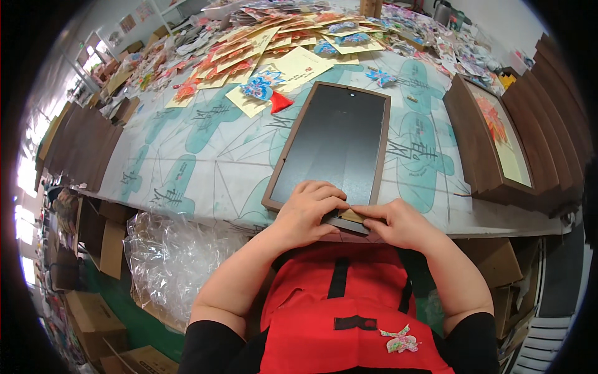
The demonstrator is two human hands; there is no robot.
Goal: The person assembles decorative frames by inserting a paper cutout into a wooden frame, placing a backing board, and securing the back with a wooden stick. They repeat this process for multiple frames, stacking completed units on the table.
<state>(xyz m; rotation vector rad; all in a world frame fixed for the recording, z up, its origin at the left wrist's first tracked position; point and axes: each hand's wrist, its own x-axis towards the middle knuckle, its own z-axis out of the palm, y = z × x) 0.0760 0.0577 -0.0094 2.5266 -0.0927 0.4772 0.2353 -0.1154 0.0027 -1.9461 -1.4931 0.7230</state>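
Observation:
A brown picture frame [381, 146] with a black backing board [333, 143] lies back up on the table, its near end jutting over the edge close to my body. My left hand [309, 210] grips that near end, fingers bent over the board and thumb at the rim. Opposite it, my right hand [402, 223] closes on the near right corner, index finger and thumb at the rim. Between the two hands shows a small tan strip [351, 215] at the frame's near end; its kind is unclear. My fingers partly hide it.
A patterned cloth covers the table [243, 149]. Beyond the frame lie a blue paper ornament with a red tip [265, 88] and heaped cream cards [302, 65]. Brown frames are stacked at right [486, 134] and left [78, 143]. Clear plastic wrap [177, 262] fills a box below.

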